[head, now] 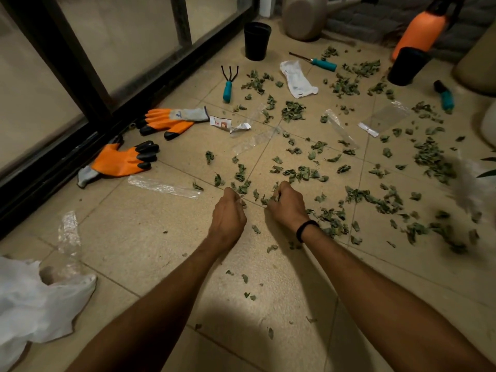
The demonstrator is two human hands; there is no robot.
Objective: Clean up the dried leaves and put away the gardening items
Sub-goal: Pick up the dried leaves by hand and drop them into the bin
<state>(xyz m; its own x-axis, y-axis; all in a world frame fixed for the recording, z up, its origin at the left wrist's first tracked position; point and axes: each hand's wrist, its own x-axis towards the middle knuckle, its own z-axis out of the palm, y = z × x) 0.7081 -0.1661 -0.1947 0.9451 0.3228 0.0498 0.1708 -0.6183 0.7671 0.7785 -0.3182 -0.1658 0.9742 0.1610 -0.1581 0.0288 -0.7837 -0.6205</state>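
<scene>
early days: your left hand (228, 208) & right hand (285, 201) each clench a pinch of leaves (292, 111) off the floor. most leaves still scattered; gloves (128, 157), rake (228, 81), pots (257, 40) not put away yet.

The one camera rides on the person's head, tipped forward and down at the tiled floor (150, 237). It sits near enough that both forearms run in from the bottom edge, and the left hand (228, 210) and right hand (288, 204) meet about mid-frame among dried leaves (292, 111). The wide lens bends the edges: the glass door (40, 89) slants up the left side, and a black pot (257, 40) stands far off near the top.
</scene>
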